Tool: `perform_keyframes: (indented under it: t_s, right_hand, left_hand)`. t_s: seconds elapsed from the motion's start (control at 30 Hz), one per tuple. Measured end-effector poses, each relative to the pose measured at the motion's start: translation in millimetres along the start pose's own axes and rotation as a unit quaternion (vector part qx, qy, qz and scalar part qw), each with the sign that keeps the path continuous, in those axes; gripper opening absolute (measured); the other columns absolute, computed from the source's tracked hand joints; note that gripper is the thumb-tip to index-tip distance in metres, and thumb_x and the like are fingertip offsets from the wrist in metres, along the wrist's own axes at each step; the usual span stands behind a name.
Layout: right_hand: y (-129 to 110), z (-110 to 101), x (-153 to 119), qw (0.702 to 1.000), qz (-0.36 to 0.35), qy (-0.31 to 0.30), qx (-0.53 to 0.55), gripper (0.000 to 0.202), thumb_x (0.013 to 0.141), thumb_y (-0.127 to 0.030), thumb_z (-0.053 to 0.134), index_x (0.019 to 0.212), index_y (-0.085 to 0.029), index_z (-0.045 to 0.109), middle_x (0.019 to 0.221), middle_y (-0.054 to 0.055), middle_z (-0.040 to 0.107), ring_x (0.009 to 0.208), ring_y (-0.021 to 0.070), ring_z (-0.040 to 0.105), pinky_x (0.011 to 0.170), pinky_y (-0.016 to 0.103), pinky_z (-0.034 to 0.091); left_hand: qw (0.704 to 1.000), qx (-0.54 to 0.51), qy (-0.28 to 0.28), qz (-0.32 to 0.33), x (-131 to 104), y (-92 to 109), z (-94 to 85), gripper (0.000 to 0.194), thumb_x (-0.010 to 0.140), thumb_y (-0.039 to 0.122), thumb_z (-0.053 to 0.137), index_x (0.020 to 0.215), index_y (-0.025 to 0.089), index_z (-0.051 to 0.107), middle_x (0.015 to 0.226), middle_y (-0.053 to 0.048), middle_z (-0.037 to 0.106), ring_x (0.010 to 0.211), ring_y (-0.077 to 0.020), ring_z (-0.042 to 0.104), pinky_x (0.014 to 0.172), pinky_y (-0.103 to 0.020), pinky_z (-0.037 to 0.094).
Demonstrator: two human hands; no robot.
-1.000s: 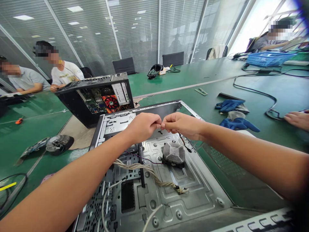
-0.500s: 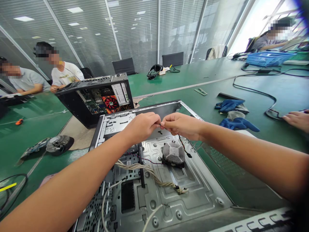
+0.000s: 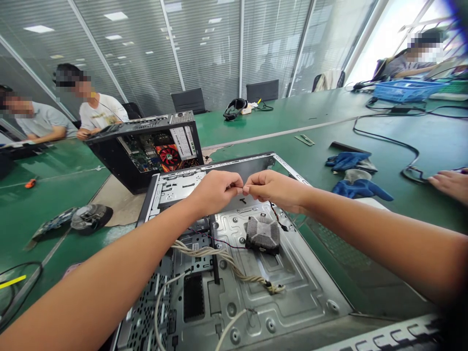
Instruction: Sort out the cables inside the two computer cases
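Over the far end of an open metal computer case [image 3: 307, 278], my two hands meet fingertip to fingertip. My left hand [image 3: 219, 190] is closed in a pinch; what lies between its fingers is too small to make out. My right hand [image 3: 272, 190] is pinched too, and a thin dark cable [image 3: 277, 217] hangs from below it, its connector end low in the case. Just under the hands, a finned heatsink [image 3: 262, 231] rests on the case floor. A twisted beige cable bundle [image 3: 226, 258] lies across the case to its left.
Behind on the left stands a black computer tower [image 3: 120, 156] with a red fan inside. Blue-grey gloves [image 3: 360, 183] lie to the right, near another person's hand [image 3: 451, 183]. A grey cap [image 3: 91, 218] sits at left; a blue basket [image 3: 409, 91] stands far right.
My hands stay nearly in place, fingertips still together. The dark thing seen between the fingertips no longer shows clearly, and the hanging cable's end has shifted slightly up and left.
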State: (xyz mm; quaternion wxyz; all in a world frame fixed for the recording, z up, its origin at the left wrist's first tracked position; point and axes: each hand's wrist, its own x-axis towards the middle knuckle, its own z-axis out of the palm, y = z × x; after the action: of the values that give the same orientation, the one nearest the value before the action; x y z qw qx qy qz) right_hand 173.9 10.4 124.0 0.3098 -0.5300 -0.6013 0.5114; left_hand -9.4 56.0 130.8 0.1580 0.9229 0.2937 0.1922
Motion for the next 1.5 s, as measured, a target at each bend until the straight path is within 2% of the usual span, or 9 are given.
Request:
perform_keyframes:
  t_s: [0.23,0.43,0.63,0.87,1.1,1.33,1.5]
  right_hand:
    - [-2.9,0.7,-0.3,0.999,0.026,-0.010,0.047,0.017,0.080,-0.019,0.057,0.063,-0.018,0.054,0.056,-0.004,0.038,0.049,0.0089,0.025,0.050,0.028,0.020]
    - [-5.4,1.2,-1.4,0.997,0.036,-0.018,0.059,0.017,0.079,-0.021,0.058,0.063,-0.018,0.054,0.054,-0.005,0.036,0.049,0.0087,0.024,0.050,0.028,0.019]
    - [-0.3,-0.5,-0.2,1.000,0.017,0.002,0.024,0.017,0.077,-0.023,0.062,0.062,-0.018,0.054,0.059,-0.003,0.043,0.053,0.0094,0.033,0.052,0.027,0.023]
    - [0.7,-0.3,0.5,1.000,-0.002,0.010,0.002,0.014,0.078,-0.019,0.059,0.064,-0.019,0.055,0.060,-0.002,0.045,0.053,0.0101,0.032,0.052,0.029,0.021]
    - [-3.3,1.1,0.8,0.999,0.027,0.006,0.020,0.014,0.075,-0.013,0.052,0.062,-0.018,0.053,0.056,-0.003,0.037,0.052,0.0102,0.028,0.052,0.028,0.021]
    - [-3.9,1.1,-0.4,0.998,0.040,-0.008,0.040,0.019,0.082,-0.019,0.052,0.063,-0.018,0.055,0.053,-0.005,0.031,0.050,0.0102,0.023,0.051,0.029,0.019]
    - [-0.8,0.1,-0.2,1.000,0.019,-0.001,0.007,0.019,0.083,-0.026,0.056,0.065,-0.019,0.057,0.057,-0.004,0.033,0.052,0.0105,0.027,0.053,0.028,0.021]
  left_hand:
    - [0.995,0.071,0.023,0.061,-2.5,-7.6,4.1,0.013,0.085,0.019,0.053,0.090,0.017,0.064,0.084,-0.004,0.067,0.078,-0.0154,0.058,0.072,-0.029,0.042]
    - [0.994,0.082,0.028,0.069,-2.4,-7.4,3.9,0.012,0.088,0.020,0.052,0.084,0.017,0.064,0.079,-0.003,0.064,0.073,-0.0141,0.056,0.068,-0.027,0.040]
    - [0.996,0.075,0.000,0.057,-1.6,-3.4,2.3,0.017,0.088,0.019,0.050,0.080,0.018,0.065,0.077,-0.002,0.066,0.072,-0.0138,0.056,0.067,-0.027,0.039]
    - [0.999,0.033,0.006,0.035,-0.6,-0.4,2.1,0.014,0.085,0.020,0.056,0.074,0.017,0.065,0.065,0.001,0.062,0.061,-0.0105,0.051,0.060,-0.025,0.036]
    - [0.995,0.062,0.025,0.070,-2.6,-3.2,2.6,0.008,0.084,0.021,0.058,0.083,0.016,0.066,0.076,-0.002,0.065,0.069,-0.0129,0.055,0.066,-0.026,0.041]
    - [0.996,0.063,0.022,0.065,-2.1,-4.6,1.6,0.013,0.085,0.016,0.052,0.084,0.017,0.065,0.079,-0.003,0.067,0.073,-0.0139,0.057,0.070,-0.027,0.042]
    - [0.998,0.060,0.009,0.032,-2.0,-1.2,3.1,0.017,0.086,0.018,0.050,0.086,0.018,0.067,0.083,-0.004,0.068,0.076,-0.0150,0.058,0.070,-0.028,0.042]
